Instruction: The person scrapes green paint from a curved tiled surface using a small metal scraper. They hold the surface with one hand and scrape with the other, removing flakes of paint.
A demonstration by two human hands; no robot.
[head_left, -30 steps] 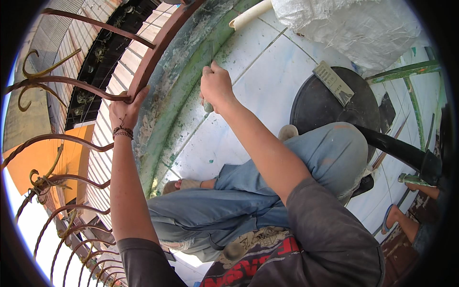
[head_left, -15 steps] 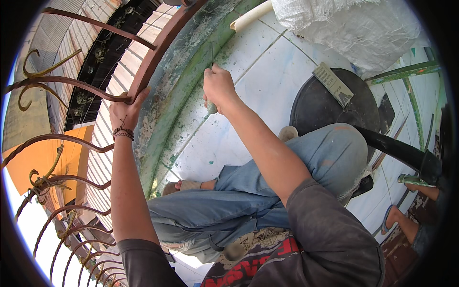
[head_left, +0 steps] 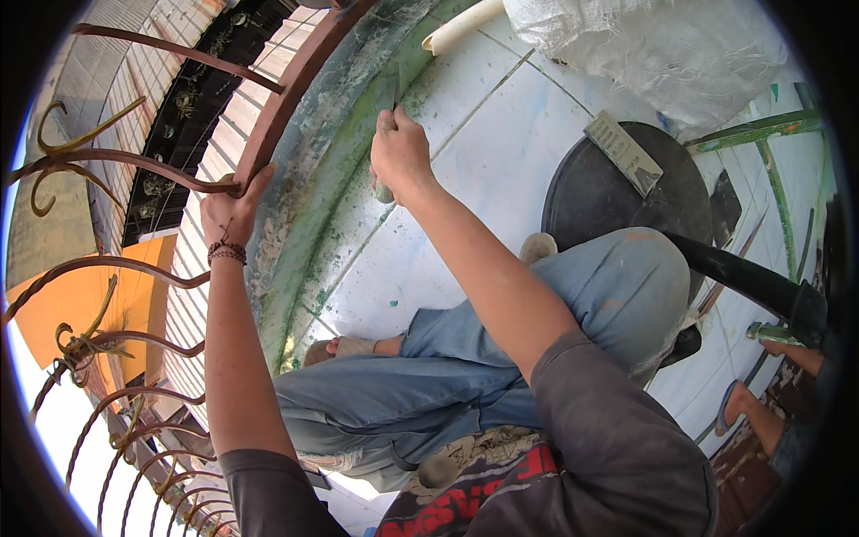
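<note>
My left hand (head_left: pixel 231 208) is wrapped round the reddish-brown metal rail (head_left: pixel 297 89) of a curved railing. In my right hand (head_left: pixel 402 159) is a scraper (head_left: pixel 384 192), gripped by its worn, pale green handle. Its thin blade points away from me, over the green-painted strip (head_left: pixel 333 208) along the foot of the low wall. Whether the blade's tip touches the paint I cannot tell. Green flakes are scattered over the strip and the white tiles (head_left: pixel 465 143) beside it.
A round black base (head_left: pixel 573 192) with a flat printed box (head_left: pixel 624 152) on it stands to the right. Beyond are a white woven sack (head_left: pixel 644 54), a cream pipe (head_left: pixel 461 27) and a green-painted frame (head_left: pixel 756 134). Another person's leg (head_left: pixel 761 421) shows at lower right.
My right hand has shifted slightly left and away from me with the scraper, its thumb now extended along the handle. My left hand keeps its hold on the rail.
</note>
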